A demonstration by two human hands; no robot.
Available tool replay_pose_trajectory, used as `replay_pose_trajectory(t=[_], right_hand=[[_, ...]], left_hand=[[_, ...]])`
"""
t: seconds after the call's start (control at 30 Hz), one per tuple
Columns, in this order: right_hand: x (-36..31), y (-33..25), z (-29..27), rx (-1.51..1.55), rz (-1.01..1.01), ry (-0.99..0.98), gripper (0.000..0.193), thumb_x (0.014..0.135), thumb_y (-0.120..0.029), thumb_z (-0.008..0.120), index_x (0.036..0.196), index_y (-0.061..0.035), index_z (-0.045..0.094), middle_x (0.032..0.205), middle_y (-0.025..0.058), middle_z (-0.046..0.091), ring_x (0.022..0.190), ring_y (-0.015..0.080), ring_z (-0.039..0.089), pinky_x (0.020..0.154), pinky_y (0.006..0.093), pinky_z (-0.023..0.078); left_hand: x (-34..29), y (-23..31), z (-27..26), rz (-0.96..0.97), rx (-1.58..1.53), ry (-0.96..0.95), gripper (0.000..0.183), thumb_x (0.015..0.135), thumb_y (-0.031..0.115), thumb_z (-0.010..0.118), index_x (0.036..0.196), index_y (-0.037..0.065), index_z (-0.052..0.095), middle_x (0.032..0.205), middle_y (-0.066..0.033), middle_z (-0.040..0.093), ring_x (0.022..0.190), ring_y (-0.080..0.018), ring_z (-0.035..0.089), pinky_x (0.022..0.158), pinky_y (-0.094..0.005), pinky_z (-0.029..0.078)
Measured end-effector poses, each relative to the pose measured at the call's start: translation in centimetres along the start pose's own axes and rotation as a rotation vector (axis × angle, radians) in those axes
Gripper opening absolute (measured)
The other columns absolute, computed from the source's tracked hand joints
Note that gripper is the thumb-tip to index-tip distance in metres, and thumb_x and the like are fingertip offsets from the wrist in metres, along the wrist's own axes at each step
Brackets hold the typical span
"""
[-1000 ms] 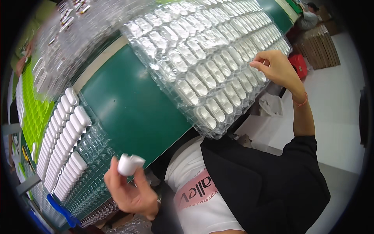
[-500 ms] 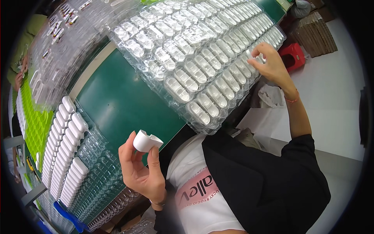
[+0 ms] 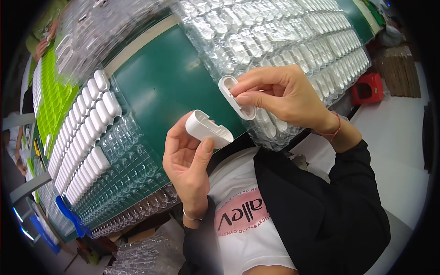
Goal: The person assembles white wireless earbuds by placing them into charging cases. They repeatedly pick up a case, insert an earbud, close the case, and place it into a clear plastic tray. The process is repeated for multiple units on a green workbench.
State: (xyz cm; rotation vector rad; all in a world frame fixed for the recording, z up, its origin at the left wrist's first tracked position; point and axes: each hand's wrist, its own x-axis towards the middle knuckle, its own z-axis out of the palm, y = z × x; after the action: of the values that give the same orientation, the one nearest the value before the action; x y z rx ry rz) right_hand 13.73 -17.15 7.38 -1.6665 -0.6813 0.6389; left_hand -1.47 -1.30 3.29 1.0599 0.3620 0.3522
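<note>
My left hand (image 3: 189, 160) is closed around a white, hollow oval plastic shell (image 3: 207, 129), thumb on its near side and its open, notched end tilted up. To the right, my right hand (image 3: 279, 94) pinches a shallow white oval plastic insert (image 3: 237, 98) with a rounded recess at each end. The two pieces are close together but apart, above the near edge of the green table (image 3: 158, 73). A clear blister tray (image 3: 270, 123) holding rows of similar white inserts lies beyond and right of my right hand.
On the left, another clear tray (image 3: 121, 142) carries rows of white oval cases (image 3: 87, 121). Bright green trays (image 3: 55, 87) stand farther left, near another person's hand (image 3: 41, 48). Stacked clear trays lie at the back. A red stool (image 3: 368, 89) and brown cardboard (image 3: 398, 73) are at the right.
My right hand has come from the far right tray toward my left hand, bringing the white insert. The left hand has turned the shell, and the whole view has shifted.
</note>
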Motion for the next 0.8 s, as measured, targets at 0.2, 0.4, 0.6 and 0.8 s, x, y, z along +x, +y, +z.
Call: replay_pose_trajectory(t=[0.2, 0.4, 0.6, 0.8], right_hand=[[0.7, 0.6, 1.4, 0.004, -0.100, -0.022, 0.012, 0.083, 0.001, 0.072, 0.095, 0.0017, 0.073, 0.094, 0.0083, 0.069, 0.083, 0.0114, 0.067, 0.069, 0.0231, 0.057], [0.2, 0.8, 1.6, -0.104, -0.210, 0.004, 0.015, 0.080, 0.004, 0.074, 0.094, -0.0002, 0.074, 0.097, 0.0106, 0.067, 0.082, 0.0129, 0.067, 0.069, 0.0220, 0.057], [0.2, 1.2, 1.7, -0.282, -0.397, 0.040, 0.016, 0.077, 0.005, 0.075, 0.092, -0.0017, 0.074, 0.091, 0.0102, 0.067, 0.075, 0.0162, 0.066, 0.063, 0.0248, 0.053], [0.3, 1.8, 2.3, -0.415, -0.518, 0.125, 0.009, 0.078, -0.002, 0.075, 0.086, -0.0038, 0.071, 0.083, 0.0064, 0.064, 0.067, 0.0187, 0.063, 0.055, 0.0283, 0.049]], left_hand=[[0.0, -0.3, 0.0, -0.012, -0.080, -0.038, 0.049, 0.089, 0.000, 0.065, 0.133, -0.007, 0.046, 0.122, -0.0176, 0.061, 0.114, -0.0222, 0.061, 0.097, -0.0346, 0.050], [0.5, -0.8, -0.1, -0.048, -0.155, -0.064, 0.048, 0.089, -0.001, 0.066, 0.133, -0.006, 0.048, 0.124, -0.0173, 0.061, 0.115, -0.0219, 0.061, 0.098, -0.0337, 0.049], [0.7, -1.2, 0.1, -0.038, -0.127, -0.078, 0.047, 0.088, -0.001, 0.067, 0.131, -0.006, 0.049, 0.123, -0.0172, 0.061, 0.114, -0.0222, 0.061, 0.098, -0.0339, 0.049], [1.0, -1.6, 0.1, -0.001, -0.063, -0.072, 0.045, 0.086, -0.001, 0.070, 0.127, -0.005, 0.051, 0.121, -0.0166, 0.062, 0.112, -0.0217, 0.061, 0.097, -0.0336, 0.050]])
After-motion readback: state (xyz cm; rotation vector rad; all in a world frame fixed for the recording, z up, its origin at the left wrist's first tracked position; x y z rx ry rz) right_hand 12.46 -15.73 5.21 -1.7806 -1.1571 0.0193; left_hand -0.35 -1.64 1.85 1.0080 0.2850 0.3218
